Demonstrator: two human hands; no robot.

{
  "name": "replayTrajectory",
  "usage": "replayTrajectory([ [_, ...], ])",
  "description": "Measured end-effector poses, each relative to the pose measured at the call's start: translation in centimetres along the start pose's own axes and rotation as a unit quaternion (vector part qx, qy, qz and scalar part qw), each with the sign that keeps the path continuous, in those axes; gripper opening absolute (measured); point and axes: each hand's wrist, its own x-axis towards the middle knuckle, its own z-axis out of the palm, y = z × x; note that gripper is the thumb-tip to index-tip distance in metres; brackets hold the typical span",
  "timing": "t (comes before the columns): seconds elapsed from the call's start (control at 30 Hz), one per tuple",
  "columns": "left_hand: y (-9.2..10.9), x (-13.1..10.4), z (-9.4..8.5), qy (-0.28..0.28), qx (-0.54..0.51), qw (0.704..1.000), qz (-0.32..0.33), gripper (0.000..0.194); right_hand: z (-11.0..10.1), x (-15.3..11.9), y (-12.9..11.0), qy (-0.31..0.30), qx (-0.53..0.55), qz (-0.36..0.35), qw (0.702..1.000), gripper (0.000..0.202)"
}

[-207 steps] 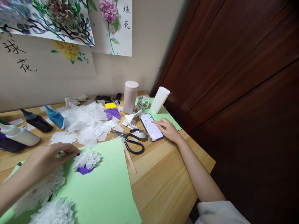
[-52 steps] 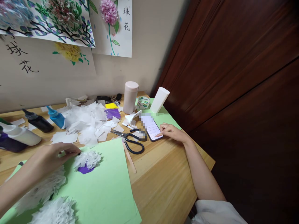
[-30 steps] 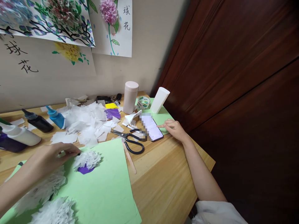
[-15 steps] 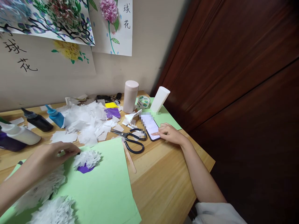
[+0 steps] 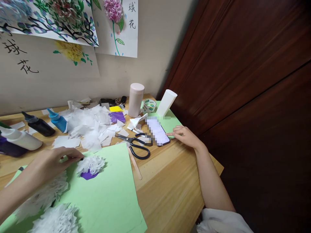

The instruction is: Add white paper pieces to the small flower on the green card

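Note:
My left hand (image 5: 59, 158) is closed in a pinch at the edge of a small white tissue-paper flower (image 5: 91, 165); a tiny dark thing shows at its fingertips, too small to name. Under that flower a purple piece (image 5: 89, 175) sticks out onto the green paper (image 5: 111, 194). Two larger ruffled white flowers lie nearer me, one (image 5: 57, 220) at the bottom and another (image 5: 45, 195) partly behind my left forearm. On the right, the index finger of my right hand (image 5: 183, 136) points out at the edge of a lit phone (image 5: 160, 133), its other fingers curled, holding nothing.
Black-handled scissors (image 5: 138, 147) and a wooden stick (image 5: 134, 163) lie mid-table. Behind are scattered white paper pieces (image 5: 85, 121), a purple packet (image 5: 117, 117), a pink tumbler (image 5: 136, 100), a tape roll (image 5: 149, 105) and a white tube (image 5: 167, 103). Paint bottles (image 5: 40, 125) lie at left.
My right hand has slid rightward, its index fingertip going from the lower part of the phone screen to its right edge. The left hand stays where it was.

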Motion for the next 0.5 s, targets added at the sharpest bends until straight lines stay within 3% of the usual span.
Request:
replayTrajectory([
  [0.23,-0.6,0.1,0.2,0.006,0.009,1.0,0.0,0.037,-0.2,-0.5,0.3,-0.042,0.08,0.038,0.995,0.048],
  [0.5,-0.1,-0.1,0.0,-0.004,0.004,1.0,-0.007,0.037,0.8,0.2,-0.6,-0.059,0.038,-0.005,0.998,0.048],
])
